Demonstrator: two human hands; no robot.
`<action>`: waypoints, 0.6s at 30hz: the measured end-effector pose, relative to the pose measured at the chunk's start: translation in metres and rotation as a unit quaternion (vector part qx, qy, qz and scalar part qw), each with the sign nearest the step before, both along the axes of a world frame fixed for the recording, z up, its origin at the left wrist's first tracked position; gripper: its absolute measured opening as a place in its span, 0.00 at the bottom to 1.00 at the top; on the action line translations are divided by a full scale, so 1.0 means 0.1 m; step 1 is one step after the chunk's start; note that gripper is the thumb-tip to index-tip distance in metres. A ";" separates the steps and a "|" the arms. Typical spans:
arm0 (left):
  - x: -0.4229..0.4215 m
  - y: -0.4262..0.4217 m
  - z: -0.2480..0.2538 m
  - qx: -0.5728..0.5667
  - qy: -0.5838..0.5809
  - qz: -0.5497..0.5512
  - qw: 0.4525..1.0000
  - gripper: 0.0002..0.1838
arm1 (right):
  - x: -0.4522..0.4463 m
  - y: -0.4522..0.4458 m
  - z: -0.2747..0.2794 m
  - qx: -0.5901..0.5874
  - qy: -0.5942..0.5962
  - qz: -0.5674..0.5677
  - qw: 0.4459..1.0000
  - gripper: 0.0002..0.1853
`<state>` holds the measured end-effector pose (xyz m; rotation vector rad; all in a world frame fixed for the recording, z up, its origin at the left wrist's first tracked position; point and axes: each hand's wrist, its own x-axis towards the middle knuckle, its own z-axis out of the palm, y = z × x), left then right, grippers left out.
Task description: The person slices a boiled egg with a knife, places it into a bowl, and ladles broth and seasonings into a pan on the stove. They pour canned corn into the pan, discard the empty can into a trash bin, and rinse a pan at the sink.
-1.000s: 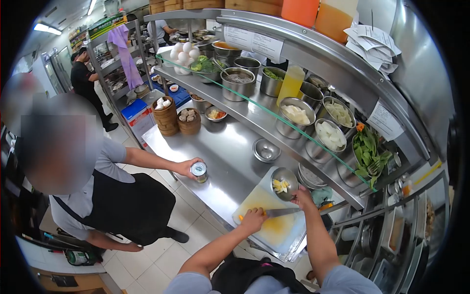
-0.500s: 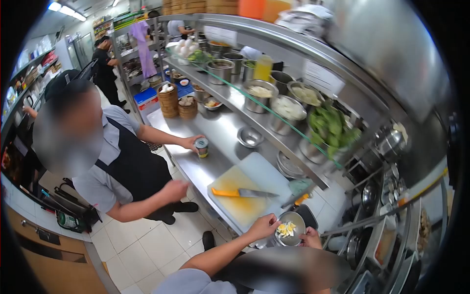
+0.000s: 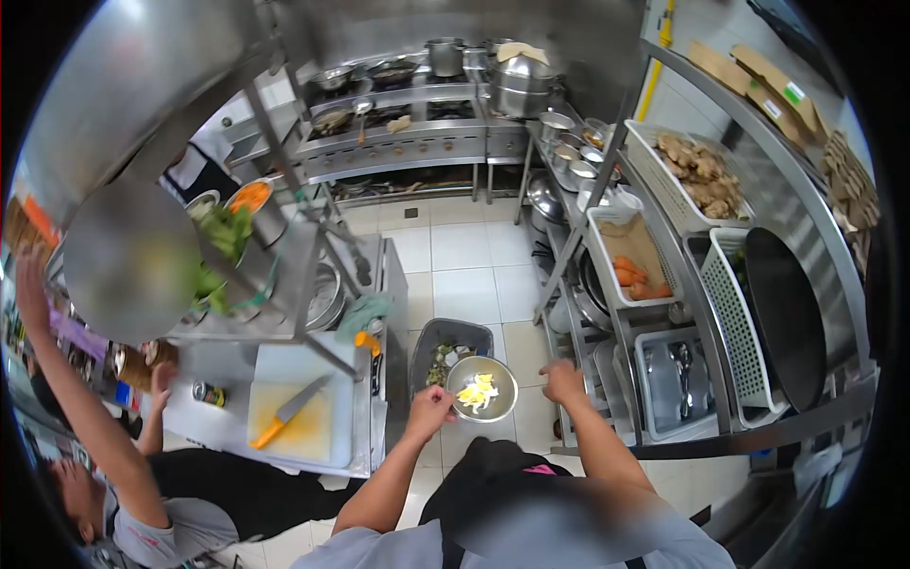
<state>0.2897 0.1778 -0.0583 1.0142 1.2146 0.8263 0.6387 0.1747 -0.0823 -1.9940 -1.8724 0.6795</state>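
Observation:
My left hand (image 3: pixel 431 412) pinches the rim of a metal bowl (image 3: pixel 507 387). Cut pieces of boiled egg (image 3: pixel 477 391), yellow and white, lie inside it. Beneath the bowl stands a grey bin (image 3: pixel 427 332) with food scraps (image 3: pixel 445 360) in it; the bowl hides part of them. Off to the bowl's right, not touching it, is my right hand (image 3: pixel 566 381), with fingers partly extended and nothing visible in them. A knife with a yellow handle (image 3: pixel 287 415) rests on a stained cutting board (image 3: pixel 332 441) at my left.
A co-worker at left has one arm raised and a hand (image 3: pixel 161 379) near a can (image 3: pixel 209 394) on the steel table. Shelving at right carries a ginger basket (image 3: pixel 649 142), a carrot basket (image 3: pixel 607 223) and a utensil tub (image 3: pixel 649 379). A stove (image 3: pixel 398 142) stands ahead.
My view has swung right, towards the stove and shelving. My right hand has let go of the bowl, which my left hand now holds. The co-worker has released the can and raised an arm.

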 end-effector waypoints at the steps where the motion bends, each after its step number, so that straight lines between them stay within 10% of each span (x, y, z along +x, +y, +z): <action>1: 0.06 0.08 0.02 -0.016 0.009 -0.003 1.000 0.10 | -0.02 0.01 0.04 0.091 -0.261 0.034 0.961 0.18; 3: 0.21 0.23 0.02 -0.037 0.017 0.000 0.999 0.10 | 0.00 0.17 0.11 -0.110 0.094 -0.134 0.980 0.18; 10: 0.93 1.17 -0.24 -0.106 -0.032 0.001 0.994 0.08 | 0.74 1.57 -0.34 -0.009 0.062 -0.152 0.986 0.12; 12: 1.16 1.60 -0.34 -0.125 -0.078 0.016 0.989 0.07 | 0.89 2.25 -0.33 0.314 0.085 -0.046 0.945 0.19; 16: 1.53 2.60 -0.51 -0.124 -0.092 0.043 0.987 0.07 | 1.04 3.67 0.33 0.233 0.074 -0.087 0.966 0.30; 18: 1.62 3.13 -0.61 -0.104 -0.094 0.062 0.988 0.08 | 1.15 4.40 0.65 0.038 0.291 -0.129 0.947 0.28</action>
